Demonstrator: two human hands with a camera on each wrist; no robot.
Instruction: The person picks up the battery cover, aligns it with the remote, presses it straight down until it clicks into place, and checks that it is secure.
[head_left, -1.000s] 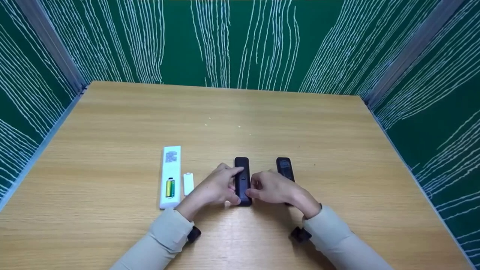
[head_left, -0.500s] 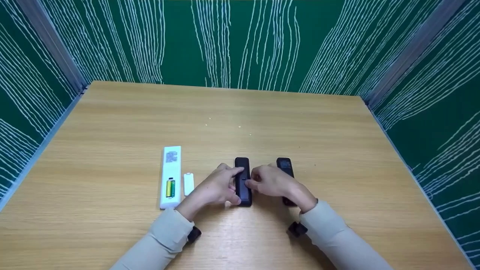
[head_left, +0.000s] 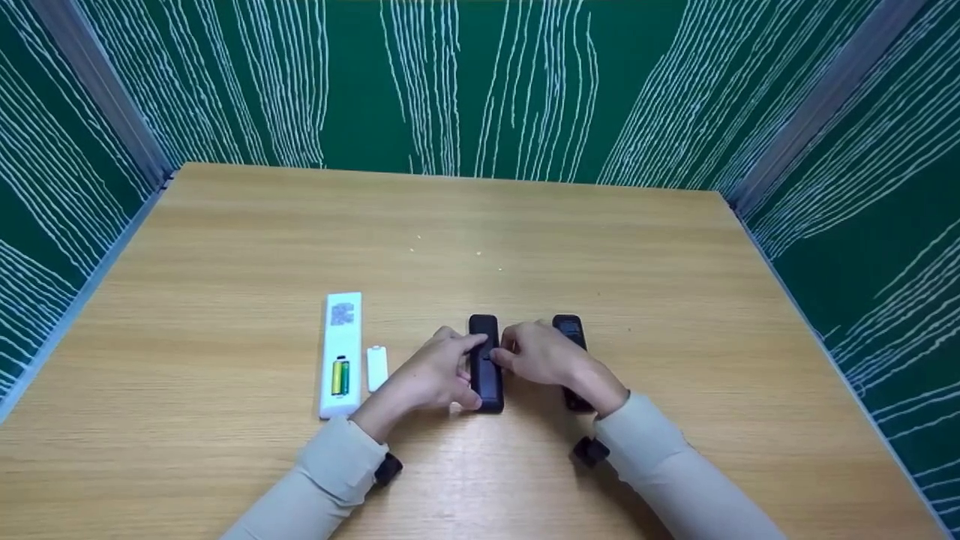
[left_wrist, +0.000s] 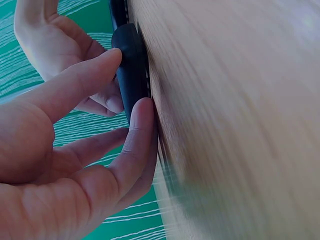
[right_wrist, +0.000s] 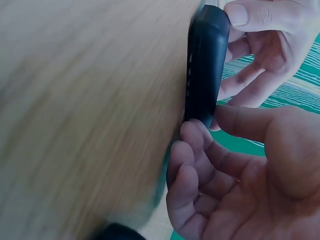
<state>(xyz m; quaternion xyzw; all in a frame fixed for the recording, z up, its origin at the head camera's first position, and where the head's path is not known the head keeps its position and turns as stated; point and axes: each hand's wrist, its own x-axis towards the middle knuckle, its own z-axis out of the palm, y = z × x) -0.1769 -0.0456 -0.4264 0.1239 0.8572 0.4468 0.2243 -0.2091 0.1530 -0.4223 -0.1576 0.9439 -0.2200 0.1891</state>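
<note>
A black remote control (head_left: 490, 391) lies back side up on the table, its long side pointing away from me. My left hand (head_left: 431, 373) grips it from the left, thumb near the close end and index finger over the back farther up. From the right, my right hand (head_left: 544, 356) has its thumb on the middle of the back, fingers curled at the right edge. In the right wrist view, thumb and fingertips pinch the sides of the remote (right_wrist: 206, 65). Seen from the left wrist, the remote (left_wrist: 131, 70) rests along the wood, with both hands around it.
A white remote (head_left: 343, 337) lies at left, its compartment uncovered with green-yellow batteries (head_left: 340, 377) inside. Beside it is a white battery cover (head_left: 377, 368). A second black remote (head_left: 570, 331) lies partly hidden behind my right hand. Small pale specks (head_left: 478, 253) dot the table (head_left: 300, 225).
My right hand has slid along the middle black remote, away from me, its thumb going from the near part to mid-back. The left hand and the remotes stay where they were.
</note>
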